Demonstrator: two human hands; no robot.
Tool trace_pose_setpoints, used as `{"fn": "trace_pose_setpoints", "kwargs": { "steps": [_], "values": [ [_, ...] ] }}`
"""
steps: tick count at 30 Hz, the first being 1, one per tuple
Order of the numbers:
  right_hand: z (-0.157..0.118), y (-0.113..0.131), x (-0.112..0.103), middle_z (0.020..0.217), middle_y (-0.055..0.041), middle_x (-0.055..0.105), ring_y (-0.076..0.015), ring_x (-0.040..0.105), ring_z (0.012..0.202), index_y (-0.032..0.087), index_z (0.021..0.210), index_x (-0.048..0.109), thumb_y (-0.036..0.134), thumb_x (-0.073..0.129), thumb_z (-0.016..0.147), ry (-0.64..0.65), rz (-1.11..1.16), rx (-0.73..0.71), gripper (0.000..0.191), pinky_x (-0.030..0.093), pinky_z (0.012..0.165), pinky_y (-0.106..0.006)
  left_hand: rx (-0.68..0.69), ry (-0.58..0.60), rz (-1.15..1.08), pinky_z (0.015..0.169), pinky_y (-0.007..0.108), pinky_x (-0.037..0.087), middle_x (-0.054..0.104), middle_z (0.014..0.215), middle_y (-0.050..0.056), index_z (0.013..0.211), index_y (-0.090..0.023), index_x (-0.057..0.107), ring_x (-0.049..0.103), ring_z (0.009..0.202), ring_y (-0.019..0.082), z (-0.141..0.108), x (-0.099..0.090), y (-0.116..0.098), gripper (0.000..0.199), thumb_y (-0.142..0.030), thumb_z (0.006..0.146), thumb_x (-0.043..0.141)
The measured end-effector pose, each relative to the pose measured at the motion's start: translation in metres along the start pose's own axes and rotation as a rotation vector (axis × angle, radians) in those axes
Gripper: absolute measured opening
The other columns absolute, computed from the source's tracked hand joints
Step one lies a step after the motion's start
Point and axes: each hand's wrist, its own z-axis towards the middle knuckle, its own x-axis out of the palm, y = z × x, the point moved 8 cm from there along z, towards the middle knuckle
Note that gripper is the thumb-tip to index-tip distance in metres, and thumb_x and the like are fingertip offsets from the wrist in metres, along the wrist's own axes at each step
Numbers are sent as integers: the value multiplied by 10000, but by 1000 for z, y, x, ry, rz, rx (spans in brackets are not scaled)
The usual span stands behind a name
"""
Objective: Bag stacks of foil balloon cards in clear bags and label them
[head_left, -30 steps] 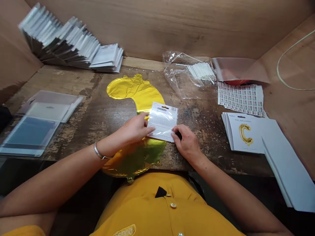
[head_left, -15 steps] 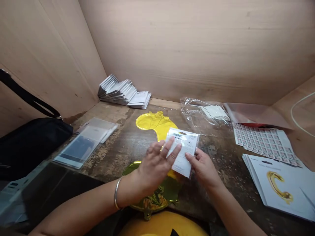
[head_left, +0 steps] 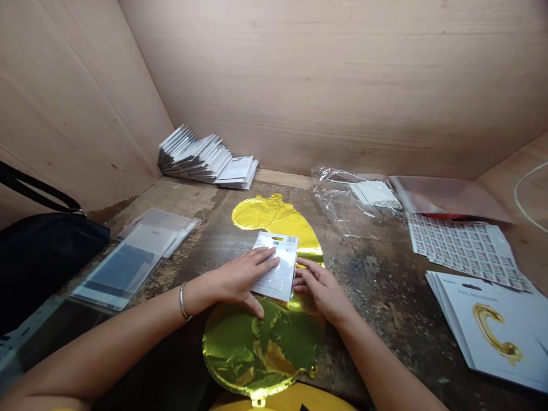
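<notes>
A flat gold foil balloon (head_left: 261, 348) lies on the worn wooden table (head_left: 377, 285), its curved upper part showing beyond my hands. On top of it rests a white printed card in a clear sleeve (head_left: 274, 265). My left hand (head_left: 242, 279), with a metal bangle on the wrist, lies across the card's left edge. My right hand (head_left: 321, 288) holds its right edge, with the fingertips against the sleeve. Part of the balloon's middle is hidden under the card and both hands.
A fanned stack of white cards (head_left: 201, 160) stands at the back. Clear sleeves (head_left: 128, 260) and a black bag (head_left: 47, 257) are on the left. On the right are a clear bag of white sticks (head_left: 346, 197), a label sheet (head_left: 462, 248) and balloon cards (head_left: 449, 302).
The card has come down from a raised tilt to lie flat on the balloon, and both hands have lowered with it. More of the balloon's lower round part now shows.
</notes>
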Motion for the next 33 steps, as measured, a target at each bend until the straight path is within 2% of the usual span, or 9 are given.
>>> {"fn": "trace_pose_setpoints", "kwargs": {
  "steps": [5,8,11,14,17,21,26,30,33],
  "values": [
    [-8,4,7,973,-113,725,-193,690,773,137,1268,588,498,599,829,35,-198,-97,570,585,737,-362,15,-169,237,1078,448,393,530,1371,205,1382,-87,454,485,1283,307,-1,-6,-18,554,-270,871,563],
    [-28,21,8,1124,-143,697,-264,676,995,155,1297,582,385,496,903,-23,-619,-343,465,544,909,-461,-21,-425,412,1039,428,422,627,1278,122,1346,-175,522,573,1150,249,1,-47,-9,451,-132,904,442],
    [-51,23,12,1368,-143,560,-336,495,1285,192,1265,627,295,520,884,-81,-1120,-524,408,415,1066,-533,-326,-672,525,954,460,444,638,1241,108,1312,-259,580,570,1093,290,4,-116,49,416,-213,916,463],
    [-61,6,8,1466,-129,453,-355,398,1359,225,1309,599,290,553,877,-87,-1395,-501,440,392,1079,-562,-596,-662,433,990,404,412,600,1286,103,1334,-221,564,546,1137,269,18,-161,124,451,-177,913,409],
    [-62,-4,4,1496,-109,410,-332,373,1379,244,1357,553,303,528,905,-66,-1471,-480,457,391,1087,-548,-724,-579,340,1022,353,387,571,1343,98,1363,-178,527,528,1195,244,38,-170,178,509,-95,898,340],
    [-57,-2,0,1491,-91,419,-323,388,1372,259,1354,556,298,512,916,-36,-1478,-502,442,404,1079,-545,-796,-456,277,959,398,437,636,1235,176,1279,-82,584,589,1126,313,60,-162,208,507,-58,787,465],
    [-53,4,-4,1477,-95,441,-316,405,1363,254,1355,553,275,503,921,-23,-1462,-538,437,409,1073,-551,-726,-367,230,1053,385,380,552,1330,207,1350,-39,479,493,1262,308,59,-143,159,588,-147,776,551],
    [-57,10,-4,1464,-116,459,-321,408,1360,240,1328,577,239,519,913,-10,-1403,-524,418,395,1081,-557,-481,-179,63,975,333,447,631,1203,92,1229,-181,584,586,1118,231,20,-73,59,393,-373,902,482],
    [-59,16,-4,1471,-119,450,-315,384,1376,234,1326,572,246,539,912,5,-1353,-495,415,356,1108,-561,-507,-65,9,886,383,472,648,1090,107,1192,-171,590,596,1032,273,-18,-31,13,413,-408,854,565]
  ]
}}
